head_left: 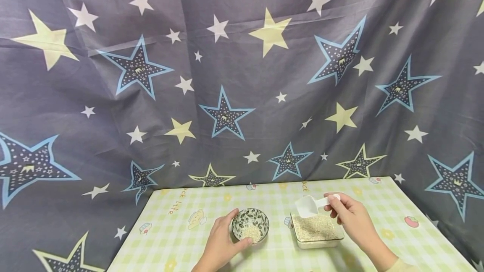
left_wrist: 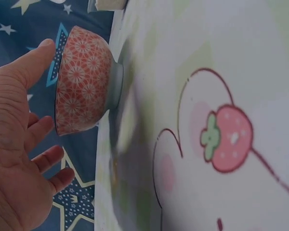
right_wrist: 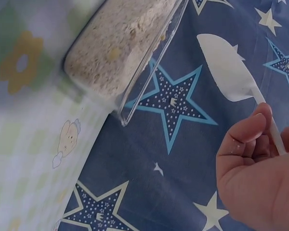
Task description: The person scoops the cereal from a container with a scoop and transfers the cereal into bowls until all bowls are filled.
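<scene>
My left hand (head_left: 223, 238) holds a small bowl (head_left: 254, 216) on the table, thumb and fingers spread around its rim. Dark leaf patterns line the bowl's inside; its outside, in the left wrist view, is red with white flowers. Some pale oat flakes (head_left: 252, 233) lie at the bottom. In my right hand (head_left: 351, 217) the handle of a white plastic scoop (head_left: 308, 206) is pinched between thumb and fingers. The scoop is raised above a clear rectangular container (head_left: 319, 244) of oats (head_left: 315, 228). What the scoop carries is hidden.
A green-and-white checked cloth (head_left: 162, 242) with cartoon prints covers the table. Behind it hangs a dark grey-blue curtain (head_left: 234, 70) patterned with stars. The container stands to the right of the bowl, with a gap of cloth between them.
</scene>
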### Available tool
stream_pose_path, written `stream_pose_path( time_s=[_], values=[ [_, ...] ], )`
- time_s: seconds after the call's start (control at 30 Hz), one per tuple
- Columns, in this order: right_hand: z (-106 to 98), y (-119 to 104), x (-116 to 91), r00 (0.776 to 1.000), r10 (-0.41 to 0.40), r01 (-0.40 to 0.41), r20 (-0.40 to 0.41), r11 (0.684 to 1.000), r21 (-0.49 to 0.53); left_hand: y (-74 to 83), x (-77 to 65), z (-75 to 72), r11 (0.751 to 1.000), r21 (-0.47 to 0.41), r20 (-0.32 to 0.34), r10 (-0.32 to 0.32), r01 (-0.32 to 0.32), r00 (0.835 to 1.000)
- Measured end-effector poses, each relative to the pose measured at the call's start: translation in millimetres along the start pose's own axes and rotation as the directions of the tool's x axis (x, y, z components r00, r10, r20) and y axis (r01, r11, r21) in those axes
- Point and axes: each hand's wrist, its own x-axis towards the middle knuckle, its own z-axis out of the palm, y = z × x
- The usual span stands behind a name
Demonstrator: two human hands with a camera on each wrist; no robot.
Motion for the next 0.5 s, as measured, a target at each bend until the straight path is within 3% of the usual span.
stream_pose_path(
  time_s=[0.27, 0.5],
  values=[
    [-10.5, 9.2, -0.1, 1.000, 0.000, -0.001, -0.026, 1.000, -0.020, 12.8, 1.6, 0.4, 0.999, -0.008, 0.002, 0.049, -0.049, 0.999],
    [-19.5, 16.9, -1.8, 0.999, 0.035, -0.037, -0.040, 0.999, -0.037, 30.4, 2.6, 6.1, 0.997, -0.060, 0.094, 0.062, -0.057, 0.994]
  ],
)
